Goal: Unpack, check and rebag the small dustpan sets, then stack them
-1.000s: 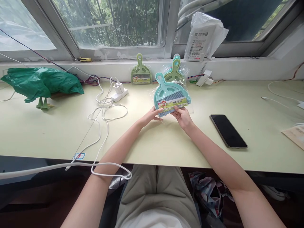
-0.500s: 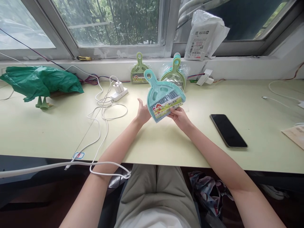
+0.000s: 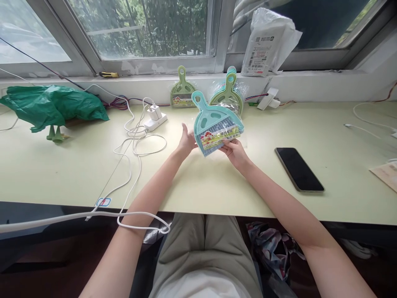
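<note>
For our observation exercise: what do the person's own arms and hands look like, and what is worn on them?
The left arm and right arm are bare, with no sleeve in view. The left hand and right hand wear no gloves; no watch, bracelet or ring shows.

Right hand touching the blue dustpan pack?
Touching. The head view shows the right hand pinching the lower edge of the blue dustpan pack, with the thumb lying on its printed label.

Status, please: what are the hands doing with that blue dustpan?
Right hand grips blue dustpan pack by its lower edge. Left hand open beside it. Phone lies apart, to the right.
</note>
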A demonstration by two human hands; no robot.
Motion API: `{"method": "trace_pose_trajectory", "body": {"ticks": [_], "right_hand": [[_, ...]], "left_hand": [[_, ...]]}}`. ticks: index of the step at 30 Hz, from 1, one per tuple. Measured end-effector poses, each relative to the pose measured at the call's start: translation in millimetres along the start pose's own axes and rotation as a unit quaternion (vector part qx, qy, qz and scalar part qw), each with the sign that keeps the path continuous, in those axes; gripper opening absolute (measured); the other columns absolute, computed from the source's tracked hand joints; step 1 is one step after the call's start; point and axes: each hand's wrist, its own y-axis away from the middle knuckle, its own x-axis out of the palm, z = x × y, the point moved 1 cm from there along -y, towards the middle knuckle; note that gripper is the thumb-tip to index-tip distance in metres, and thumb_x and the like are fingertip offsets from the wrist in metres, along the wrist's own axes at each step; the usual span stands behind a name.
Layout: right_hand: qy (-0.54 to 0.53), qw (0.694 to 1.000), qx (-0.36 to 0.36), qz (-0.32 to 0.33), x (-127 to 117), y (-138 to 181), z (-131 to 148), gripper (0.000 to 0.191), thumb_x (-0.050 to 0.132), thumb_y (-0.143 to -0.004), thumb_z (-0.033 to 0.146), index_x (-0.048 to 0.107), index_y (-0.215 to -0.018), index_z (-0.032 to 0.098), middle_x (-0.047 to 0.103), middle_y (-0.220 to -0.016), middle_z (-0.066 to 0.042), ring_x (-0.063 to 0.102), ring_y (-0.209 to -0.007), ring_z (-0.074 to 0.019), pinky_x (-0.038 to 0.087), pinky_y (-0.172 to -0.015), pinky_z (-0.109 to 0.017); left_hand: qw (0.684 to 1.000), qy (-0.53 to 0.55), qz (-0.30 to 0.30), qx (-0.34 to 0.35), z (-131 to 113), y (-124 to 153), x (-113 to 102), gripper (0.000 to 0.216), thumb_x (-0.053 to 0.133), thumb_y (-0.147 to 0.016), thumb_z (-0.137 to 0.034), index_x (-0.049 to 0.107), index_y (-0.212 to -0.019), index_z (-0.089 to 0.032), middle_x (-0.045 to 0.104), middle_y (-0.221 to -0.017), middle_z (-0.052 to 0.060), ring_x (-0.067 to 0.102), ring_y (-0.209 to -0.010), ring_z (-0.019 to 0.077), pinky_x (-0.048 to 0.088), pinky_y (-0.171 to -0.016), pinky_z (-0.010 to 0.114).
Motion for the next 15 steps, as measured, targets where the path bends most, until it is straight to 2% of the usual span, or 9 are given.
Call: {"method": "trace_pose_trajectory", "body": {"ticks": [2,6,9,15], "right_hand": [[-0.015,1.000,-0.017,-0.019,-3,-2,1,0.021,0.075,-0.074,0.029,0.068,-0.092,0.020,0.075,-0.104,-0.005,0.069,-0.106,-0.0247,0.055,-0.098,-0.043],[-0.027,0.999,-0.026,-0.040,-5,-3,3,0.023,0.071,-0.077,0.027,0.066,-0.099,0.023,0.074,-0.108,-0.003,0.068,-0.109,-0.0224,0.055,-0.099,-0.040],[-0.026,0.998,-0.021,-0.045,-6,-3,4,0.023,0.070,-0.077,0.025,0.065,-0.100,0.023,0.074,-0.107,-0.003,0.068,-0.109,-0.0220,0.055,-0.100,-0.040],[-0.026,0.999,-0.007,-0.034,-8,-6,4,0.020,0.071,-0.077,0.024,0.067,-0.096,0.022,0.075,-0.103,-0.002,0.070,-0.104,-0.0217,0.055,-0.100,-0.039]], "left_hand": [[0.998,-0.063,0.014,-0.012,-7,4,-5,0.075,0.032,-0.080,-0.081,0.061,-0.119,-0.024,0.068,-0.119,0.009,0.055,-0.124,0.0348,0.045,-0.100,0.051],[0.982,-0.184,0.046,0.002,-19,19,1,0.060,0.058,-0.079,-0.062,0.054,-0.126,-0.025,0.064,-0.127,0.010,0.062,-0.111,0.0297,0.051,-0.093,0.045],[0.979,-0.199,0.036,0.017,-18,24,9,0.058,0.065,-0.077,-0.049,0.050,-0.128,-0.025,0.062,-0.130,0.010,0.063,-0.108,0.0277,0.054,-0.087,0.043],[0.980,-0.197,0.020,0.031,-12,20,10,0.059,0.067,-0.073,-0.045,0.051,-0.125,-0.021,0.066,-0.119,0.011,0.067,-0.098,0.0262,0.057,-0.081,0.043]]}}
